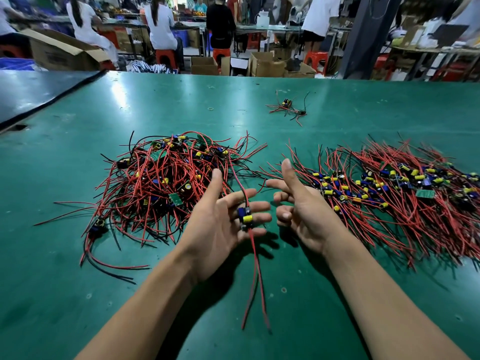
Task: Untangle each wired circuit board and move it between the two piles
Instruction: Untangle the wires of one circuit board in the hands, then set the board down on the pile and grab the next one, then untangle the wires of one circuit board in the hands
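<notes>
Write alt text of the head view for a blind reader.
A wired circuit board rests on the open left hand, the right hand empty beside it. On the green table, a tangled pile sits left, a neater pile right.

I am looking in remotely on an electronics assembly workshop. Wired circuit boards with red and black leads are lying in two heaps, a tangled pile and a neater pile, on a wide green work table. Behind it, workers are sitting on red plastic stools at long benches. Open cardboard cartons are standing on the floor between the rows.
</notes>
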Demonstrator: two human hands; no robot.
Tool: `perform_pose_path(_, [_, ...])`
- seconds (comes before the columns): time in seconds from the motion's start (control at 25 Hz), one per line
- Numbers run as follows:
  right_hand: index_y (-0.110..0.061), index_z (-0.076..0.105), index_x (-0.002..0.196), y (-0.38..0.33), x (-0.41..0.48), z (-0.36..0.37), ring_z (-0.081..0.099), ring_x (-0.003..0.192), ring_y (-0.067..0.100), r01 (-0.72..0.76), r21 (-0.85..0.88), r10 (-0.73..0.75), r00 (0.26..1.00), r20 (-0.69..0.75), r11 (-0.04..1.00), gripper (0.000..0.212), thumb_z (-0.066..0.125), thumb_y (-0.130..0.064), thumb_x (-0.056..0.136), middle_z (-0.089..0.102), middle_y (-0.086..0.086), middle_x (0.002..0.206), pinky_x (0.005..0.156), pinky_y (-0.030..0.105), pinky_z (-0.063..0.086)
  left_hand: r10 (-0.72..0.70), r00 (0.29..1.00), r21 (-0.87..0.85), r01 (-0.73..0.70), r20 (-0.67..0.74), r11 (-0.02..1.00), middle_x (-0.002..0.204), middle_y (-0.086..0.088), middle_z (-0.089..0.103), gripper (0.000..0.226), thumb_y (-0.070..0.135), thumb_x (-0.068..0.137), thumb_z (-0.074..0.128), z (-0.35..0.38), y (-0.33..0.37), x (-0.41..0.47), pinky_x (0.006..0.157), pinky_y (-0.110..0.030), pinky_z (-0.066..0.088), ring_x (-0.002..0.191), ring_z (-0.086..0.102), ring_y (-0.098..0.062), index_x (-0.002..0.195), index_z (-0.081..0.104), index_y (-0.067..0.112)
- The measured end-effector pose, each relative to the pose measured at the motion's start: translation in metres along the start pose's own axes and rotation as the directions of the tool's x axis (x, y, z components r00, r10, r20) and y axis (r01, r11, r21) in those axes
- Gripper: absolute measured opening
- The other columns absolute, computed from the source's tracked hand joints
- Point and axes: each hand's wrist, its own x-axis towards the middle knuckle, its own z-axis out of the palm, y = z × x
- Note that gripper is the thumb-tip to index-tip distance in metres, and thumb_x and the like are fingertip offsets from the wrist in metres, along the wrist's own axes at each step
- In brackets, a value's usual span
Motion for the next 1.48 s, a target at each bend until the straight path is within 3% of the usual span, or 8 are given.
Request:
perform_pose_path(0.12, [-0.012,0.070,0.109,0.002,-0.001,0.000,0.038,0.042,0.007,0.035,-0.015,-0.034,0.998,0.053,0.999,0.082,0.070,-0.078,0.060,0.053,-0.008,0.064,0.041,0.017,0.032,0.010,0.997,-0.163,0.002,0.073,0.987,0.123,-0.022,0.065,0.090,0.076,0.084,0.030,-0.005,0.002,0.000,0.102,-0.047,0.047,0.116,0.063,-0.032,0.136,0.045,0.004])
perform_pose_path(0.36, [-0.020,0.067,0.101,0.003,-0.012,0.009,0.048,0.048,0.009,0.265,-0.226,-0.253,0.964,0.083,0.937,0.057,0.082,-0.063,0.068,0.054,0.004,0.069,0.043,0.019,0.038,0.035,0.993,-0.250,-0.005,0.117,0.968,0.129,-0.026,0.060,0.094,0.080,0.085,0.027,-0.009,0.000,0.002,0.111,-0.054,0.035,0.122,0.058,-0.036,0.140,0.043,0.004])
perform_pose_path(0.56, [-0.021,0.064,0.094,0.013,-0.024,0.024,0.063,0.068,0.006,0.507,-0.549,-0.438,0.859,0.264,0.664,0.032,0.088,-0.027,0.073,0.072,-0.002,0.083,0.065,0.024,0.053,0.033,0.983,-0.278,0.019,0.180,0.960,0.134,-0.016,0.060,0.092,0.080,0.082,0.031,-0.010,0.001,-0.001,0.112,-0.047,0.037,0.125,0.056,-0.032,0.142,0.048,0.012])
perform_pose_path(0.72, [-0.019,0.073,0.089,0.012,-0.016,0.017,0.067,0.079,0.008,0.568,-0.629,-0.612,0.770,0.180,0.530,0.009,0.081,-0.020,0.084,0.073,-0.006,0.086,0.077,0.023,0.054,0.074,0.989,-0.224,-0.045,0.125,0.974,0.138,-0.011,0.058,0.090,0.078,0.081,0.033,-0.006,0.004,-0.003,0.114,-0.042,0.035,0.127,0.055,-0.023,0.141,0.048,0.013])
perform_pose_path(0.84, [-0.022,0.075,0.095,0.005,-0.006,-0.005,0.065,0.084,0.008,0.475,-0.720,-0.680,0.733,0.005,0.506,0.008,0.077,-0.025,0.087,0.070,-0.003,0.093,0.083,0.019,0.049,0.251,0.966,0.160,-0.238,-0.066,0.958,0.119,-0.005,0.068,0.061,0.060,0.086,0.049,-0.008,0.001,-0.003,0.090,-0.033,0.054,0.100,0.070,-0.016,0.126,0.059,0.015])
perform_pose_path(1.0, [-0.018,0.077,0.102,-0.001,0.003,-0.033,0.060,0.103,0.026,0.191,-0.895,-0.656,0.743,-0.136,0.402,0.016,0.072,-0.028,0.091,0.064,0.008,0.106,0.096,0.034,0.046,0.663,0.737,0.837,-0.276,-0.130,0.472,0.072,0.008,0.066,0.001,0.022,0.090,0.068,-0.018,-0.010,-0.004,0.062,-0.019,0.049,0.060,0.058,-0.002,0.090,0.068,0.021])
perform_pose_path(1.16, [-0.016,0.077,0.101,0.002,0.002,-0.024,0.063,0.097,0.023,0.300,-0.894,-0.648,0.762,0.015,0.332,0.015,0.070,-0.025,0.092,0.069,0.005,0.102,0.092,0.031,0.047,0.755,0.597,0.895,-0.131,-0.273,0.427,0.076,0.007,0.060,0.014,0.020,0.085,0.069,-0.029,-0.007,0.000,0.069,-0.030,0.048,0.071,0.057,-0.008,0.090,0.058,0.025])
perform_pose_path(1.48, [-0.022,0.077,0.103,0.000,0.000,-0.030,0.068,0.098,0.027,0.107,-0.956,-0.446,0.895,-0.026,0.272,0.022,0.065,-0.036,0.092,0.076,0.003,0.104,0.088,0.039,0.054,0.777,0.574,0.949,0.001,-0.259,0.316,0.121,-0.001,0.045,0.038,0.013,0.086,0.064,-0.032,-0.005,-0.003,0.081,-0.040,0.050,0.080,0.056,-0.020,0.122,0.053,0.021])
